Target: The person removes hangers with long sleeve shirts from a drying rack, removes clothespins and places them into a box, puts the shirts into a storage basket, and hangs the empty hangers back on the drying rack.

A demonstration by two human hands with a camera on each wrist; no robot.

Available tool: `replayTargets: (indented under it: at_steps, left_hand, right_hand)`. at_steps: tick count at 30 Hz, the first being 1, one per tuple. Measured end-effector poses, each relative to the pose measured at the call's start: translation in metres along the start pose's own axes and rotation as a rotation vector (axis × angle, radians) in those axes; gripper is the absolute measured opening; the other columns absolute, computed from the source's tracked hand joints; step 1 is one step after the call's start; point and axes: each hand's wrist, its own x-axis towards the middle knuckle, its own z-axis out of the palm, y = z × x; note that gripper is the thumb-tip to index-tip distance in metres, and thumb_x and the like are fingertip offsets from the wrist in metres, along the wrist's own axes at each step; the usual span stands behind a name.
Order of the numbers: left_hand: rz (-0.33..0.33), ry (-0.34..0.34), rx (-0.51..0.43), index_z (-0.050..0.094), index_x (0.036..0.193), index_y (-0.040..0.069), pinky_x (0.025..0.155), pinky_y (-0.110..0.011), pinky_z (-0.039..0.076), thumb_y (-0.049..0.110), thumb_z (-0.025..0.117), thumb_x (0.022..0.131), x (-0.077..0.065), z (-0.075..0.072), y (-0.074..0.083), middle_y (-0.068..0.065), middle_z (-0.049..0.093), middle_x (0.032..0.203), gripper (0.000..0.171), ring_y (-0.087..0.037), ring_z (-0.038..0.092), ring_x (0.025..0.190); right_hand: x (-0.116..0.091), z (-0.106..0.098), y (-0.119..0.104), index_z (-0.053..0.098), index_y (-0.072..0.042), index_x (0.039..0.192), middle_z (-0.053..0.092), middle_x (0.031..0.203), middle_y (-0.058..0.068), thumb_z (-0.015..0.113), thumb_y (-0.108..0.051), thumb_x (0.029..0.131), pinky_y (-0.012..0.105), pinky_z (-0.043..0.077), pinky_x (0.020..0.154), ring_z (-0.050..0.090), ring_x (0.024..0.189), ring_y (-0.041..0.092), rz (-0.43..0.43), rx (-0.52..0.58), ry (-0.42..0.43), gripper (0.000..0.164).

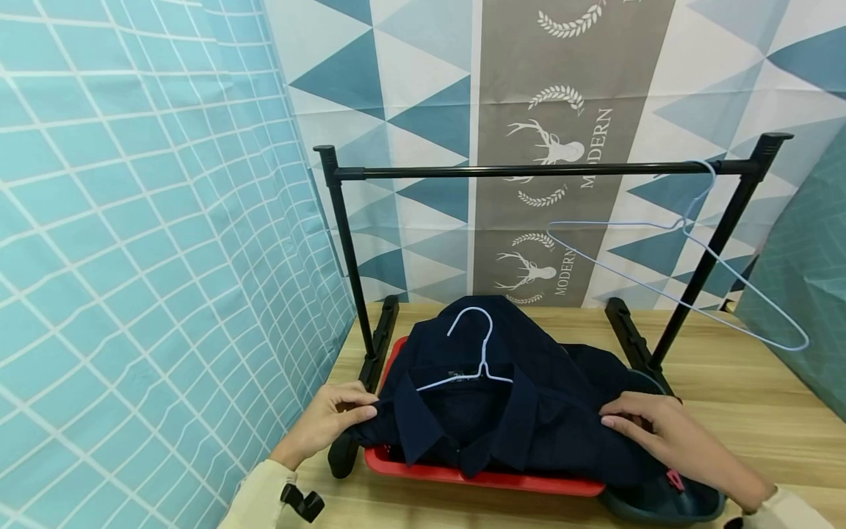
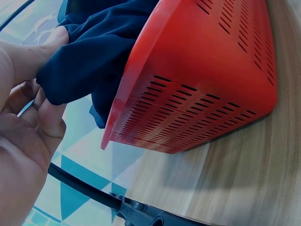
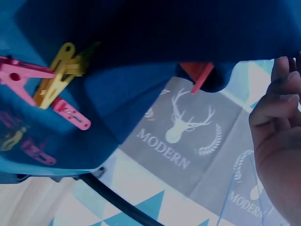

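Note:
A dark navy collared shirt lies spread over a red basket, its collar towards me. Inside the collar sits a pale wire hanger, with the hook standing up out of the neck opening. My left hand pinches the shirt at its left shoulder or sleeve; the left wrist view shows thumb and fingers on bunched cloth beside the slotted basket wall. On the other side my right hand holds the shirt's edge between thumb and fingers, above a dark basin.
A black garment rack stands behind the basket. Another pale wire hanger hangs at the right of its bar. Inside the basin are clothespins, among them a yellow clothespin and a pink clothespin. A wooden tabletop lies beneath.

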Motion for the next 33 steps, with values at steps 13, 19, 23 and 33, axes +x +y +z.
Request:
replayTargets:
  at_steps: [13,19,23,33]
  left_hand:
    - [0.021,0.085,0.025,0.081,0.107,0.008,0.065,-0.028,0.052,0.0,0.072,0.094,0.003,0.002,-0.001,-0.004,0.072,0.094,0.018,-0.016,0.064,0.08]
    - [-0.016,0.142,0.033,0.082,0.105,0.007,0.068,-0.028,0.054,0.003,0.074,0.093,0.004,0.002,0.0,-0.005,0.073,0.095,0.015,-0.016,0.066,0.084]
    - [-0.049,0.18,0.038,0.082,0.105,0.006,0.07,-0.028,0.055,0.004,0.075,0.092,0.004,0.003,0.002,-0.006,0.073,0.095,0.014,-0.016,0.067,0.086]
    - [-0.063,0.182,0.133,0.083,0.104,0.015,0.068,-0.027,0.054,0.01,0.077,0.092,0.012,0.006,0.007,-0.001,0.074,0.094,0.014,-0.013,0.066,0.08]
  right_hand:
    - [0.001,0.003,-0.011,0.072,-0.027,0.107,0.061,0.086,-0.023,0.076,-0.002,0.091,0.016,0.043,0.056,0.051,0.07,-0.005,-0.091,0.103,-0.064,0.03]
    - [0.002,0.001,-0.018,0.07,-0.03,0.107,0.057,0.085,-0.024,0.077,-0.006,0.092,0.016,0.042,0.054,0.049,0.068,-0.006,-0.125,0.129,-0.133,0.029]
    - [0.0,0.005,-0.022,0.068,-0.033,0.104,0.051,0.081,-0.023,0.076,-0.009,0.093,0.014,0.041,0.055,0.048,0.067,-0.008,-0.159,0.175,-0.196,0.027]
    - [0.013,0.003,-0.019,0.07,-0.029,0.104,0.066,0.091,-0.021,0.078,0.012,0.08,0.009,0.041,0.064,0.053,0.072,-0.006,-0.233,-0.008,0.06,0.048]
